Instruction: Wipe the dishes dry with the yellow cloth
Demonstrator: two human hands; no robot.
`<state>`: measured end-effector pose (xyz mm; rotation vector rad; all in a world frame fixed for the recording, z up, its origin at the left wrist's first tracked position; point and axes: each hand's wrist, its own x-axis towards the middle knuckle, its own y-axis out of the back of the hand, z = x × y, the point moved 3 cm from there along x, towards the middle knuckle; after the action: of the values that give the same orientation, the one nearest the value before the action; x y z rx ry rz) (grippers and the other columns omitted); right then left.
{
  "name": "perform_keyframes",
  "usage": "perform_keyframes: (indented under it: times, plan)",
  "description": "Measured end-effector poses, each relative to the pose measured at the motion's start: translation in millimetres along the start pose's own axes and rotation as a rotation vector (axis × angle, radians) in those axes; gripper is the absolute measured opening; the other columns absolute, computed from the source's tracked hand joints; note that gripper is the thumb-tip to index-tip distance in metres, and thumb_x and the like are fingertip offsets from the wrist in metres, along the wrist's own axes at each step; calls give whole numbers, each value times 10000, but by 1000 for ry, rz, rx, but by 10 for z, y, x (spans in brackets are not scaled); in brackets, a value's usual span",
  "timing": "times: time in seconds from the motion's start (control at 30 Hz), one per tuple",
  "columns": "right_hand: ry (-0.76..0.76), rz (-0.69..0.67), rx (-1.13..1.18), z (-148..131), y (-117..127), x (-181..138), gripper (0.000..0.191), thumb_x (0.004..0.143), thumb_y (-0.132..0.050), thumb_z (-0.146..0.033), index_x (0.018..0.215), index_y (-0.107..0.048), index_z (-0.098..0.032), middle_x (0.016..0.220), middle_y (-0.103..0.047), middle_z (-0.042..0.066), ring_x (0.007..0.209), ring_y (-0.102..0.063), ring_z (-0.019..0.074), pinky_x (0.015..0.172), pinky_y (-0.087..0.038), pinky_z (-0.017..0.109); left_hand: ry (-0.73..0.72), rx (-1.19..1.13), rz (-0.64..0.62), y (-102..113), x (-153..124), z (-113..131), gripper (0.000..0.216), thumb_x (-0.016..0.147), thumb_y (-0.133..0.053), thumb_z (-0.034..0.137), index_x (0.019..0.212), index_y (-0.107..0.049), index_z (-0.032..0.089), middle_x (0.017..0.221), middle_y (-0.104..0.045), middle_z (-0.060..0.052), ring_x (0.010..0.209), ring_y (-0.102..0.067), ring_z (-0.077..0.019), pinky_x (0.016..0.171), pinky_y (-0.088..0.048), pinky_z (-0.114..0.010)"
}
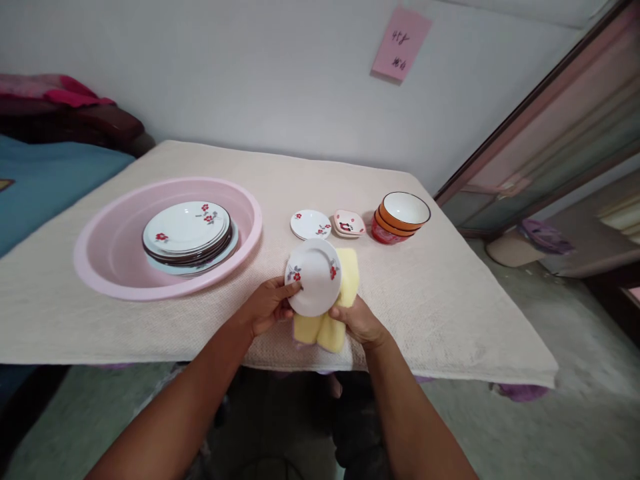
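Between my two hands a white plate with red flowers is tilted up toward me, above the table's front part. My left hand grips its left edge, thumb on the face and fingers behind. At the lower right edge my right hand pinches the plate together with a yellow cloth, which shows behind and below it. Just beyond lie a small stack of white flowered plates, some small square dishes and a stack of orange and red bowls.
A pink basin holding a stack of flowered plates sits on the left of the cloth-covered table. A pink note is on the wall behind. A bin stands on the floor at right.
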<state>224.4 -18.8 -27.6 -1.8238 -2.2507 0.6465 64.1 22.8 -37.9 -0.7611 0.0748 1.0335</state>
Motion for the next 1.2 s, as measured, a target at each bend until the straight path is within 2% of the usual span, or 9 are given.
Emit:
perform_keyframes:
  times: [0.13,0.23,0.4,0.53,0.7,0.9,1.2]
  plan:
    - [5,126,93,32,103,46,453,609,-769,-292,1030,-645,-183,950,-713,71,898,-654,248,809,-528,393,26,170,-12,-41,-25,25,333,682,-750,328,917,-651,115,718,-639,-39,470,-528,-62,356,-388,-134]
    - [63,229,131,-11,166,77,409,625,-725,-239,1020,-644,-173,967,-716,81,888,-664,265,791,-538,409,3,286,49,-35,-8,50,368,672,-749,339,949,-655,116,777,-660,-65,521,-581,-100,373,-432,-159]
    - [63,407,320,-96,386,86,387,604,-666,-222,986,-642,-165,981,-720,79,889,-675,286,776,-553,439,-81,200,278,82,152,82,321,671,-743,289,921,-645,113,803,-672,-74,568,-610,-120,407,-476,-180]
    - [-36,534,330,-14,618,95,290,606,-633,-227,889,-648,-167,837,-737,74,782,-694,280,699,-574,436,-230,79,453,147,364,117,260,710,-702,215,927,-621,99,881,-675,-95,656,-646,-140,530,-551,-240]
    - [-134,571,286,111,636,55,300,587,-653,-203,883,-653,-150,765,-732,81,666,-688,273,624,-574,416,-346,-40,524,121,652,197,200,721,-685,142,894,-606,83,930,-663,-105,694,-652,-132,620,-580,-284]
    - [-166,567,305,98,530,-54,311,597,-672,-185,904,-654,-138,778,-729,93,667,-687,272,615,-567,402,-362,-85,602,108,945,237,117,744,-646,82,833,-570,84,872,-649,-82,710,-648,-125,681,-590,-322]
    - [-180,589,337,66,564,-157,326,590,-675,-177,913,-645,-145,770,-725,72,651,-677,244,625,-559,357,-383,-108,651,24,1270,157,60,779,-606,80,787,-547,86,809,-634,-58,653,-633,-103,693,-586,-329]
